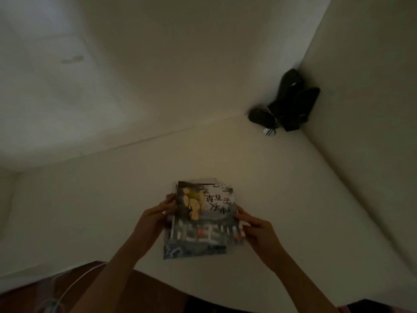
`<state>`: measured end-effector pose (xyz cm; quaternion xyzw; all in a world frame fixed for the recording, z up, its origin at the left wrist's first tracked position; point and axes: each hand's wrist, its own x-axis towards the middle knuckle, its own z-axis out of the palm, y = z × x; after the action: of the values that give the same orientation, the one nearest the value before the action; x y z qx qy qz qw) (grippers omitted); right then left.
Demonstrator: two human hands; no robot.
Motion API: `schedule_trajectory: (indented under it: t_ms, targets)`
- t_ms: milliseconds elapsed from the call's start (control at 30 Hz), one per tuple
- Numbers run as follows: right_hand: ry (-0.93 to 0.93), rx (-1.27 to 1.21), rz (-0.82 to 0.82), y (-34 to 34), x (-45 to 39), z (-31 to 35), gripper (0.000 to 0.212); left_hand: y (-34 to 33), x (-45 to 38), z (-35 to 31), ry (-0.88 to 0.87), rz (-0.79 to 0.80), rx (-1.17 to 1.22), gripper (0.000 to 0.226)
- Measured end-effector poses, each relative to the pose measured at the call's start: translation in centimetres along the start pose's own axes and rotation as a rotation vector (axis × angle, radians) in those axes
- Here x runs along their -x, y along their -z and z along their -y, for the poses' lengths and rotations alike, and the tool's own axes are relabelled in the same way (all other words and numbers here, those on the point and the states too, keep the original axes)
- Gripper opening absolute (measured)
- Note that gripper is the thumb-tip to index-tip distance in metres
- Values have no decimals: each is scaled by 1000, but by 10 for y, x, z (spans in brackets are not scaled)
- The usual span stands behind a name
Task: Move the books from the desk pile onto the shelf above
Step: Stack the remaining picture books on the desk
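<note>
Low in the centre of the frame, a small pile of books (pixel 200 219) lies on a pale desk (pixel 90 211). The left hand (pixel 153 220) grips the pile's left edge, fingers curled round it; the right hand (pixel 257 229) pinches the right edge. The top cover shows dark artwork with yellow (motion-blurred). Dark objects (pixel 288 102) fill the far corner, upper right.

Surface: pale white desk top (pixel 108 211), dimly lit, meeting white walls at a far right corner. Lying on it: a small pile of illustrated books (pixel 203 222) between the fingers; dark objects (pixel 286 105), blurred, in the corner well beyond the fingertips, with a small white item (pixel 269 132) just beside them.
</note>
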<state>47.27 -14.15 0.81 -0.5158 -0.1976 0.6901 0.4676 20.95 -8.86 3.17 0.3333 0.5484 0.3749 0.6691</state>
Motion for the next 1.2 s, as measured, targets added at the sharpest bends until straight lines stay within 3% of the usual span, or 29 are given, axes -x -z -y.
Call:
schedule_trajectory:
  t_ms: [33, 100, 200, 267, 333, 400, 467, 567, 633, 700, 767, 867, 1000, 1133, 1200]
  targets:
    - [-45, -27, -5, -3, 1, -6, 34, 3, 3, 7, 44, -10, 17, 20]
    - [-50, 46, -43, -10, 3, -17, 28, 9, 7, 23, 93, -78, -154, 34]
    - [134, 507, -134, -18, 2, -29, 30, 8, 8, 49, 7, -156, -560, 53]
    - [220, 778, -259, -22, -3, -33, 31, 8, 7, 55, 50, -248, -579, 71]
    - [179, 860, -369, -27, -11, -31, 45, 7, -2, 55, 134, -319, -470, 77]
    - [42, 860, -366, -34, -21, -28, 53, 1, -7, 50, 213, -299, -355, 70]
    - [-24, 747, -358, -45, -28, -25, 48, -5, -12, 50, 234, -287, -356, 55]
    - [-65, 975, -477, -54, -33, -31, 47, -11, -17, 56, 188, -330, -458, 42]
    - [-86, 1001, -521, -58, -33, -35, 45, -11, -16, 58, 164, -339, -517, 42]
    - [-120, 717, -460, -60, -31, -37, 39, -9, -14, 59, 160, -322, -580, 46]
    - [-87, 548, -430, -62, -28, -37, 35, -5, -14, 60, 195, -295, -611, 46]
    - [-2, 554, -429, -58, -24, -35, 27, -1, -14, 56, 219, -292, -662, 43]
    - [106, 582, -504, -41, -19, -34, 5, 2, -7, 37, 205, -393, -666, 67]
    - [194, 710, -615, -19, -20, -13, 12, 14, -7, 30, 134, -405, -644, 50]
    - [220, 806, -571, -6, -22, 10, 15, 22, -7, 29, 106, -389, -667, 41]
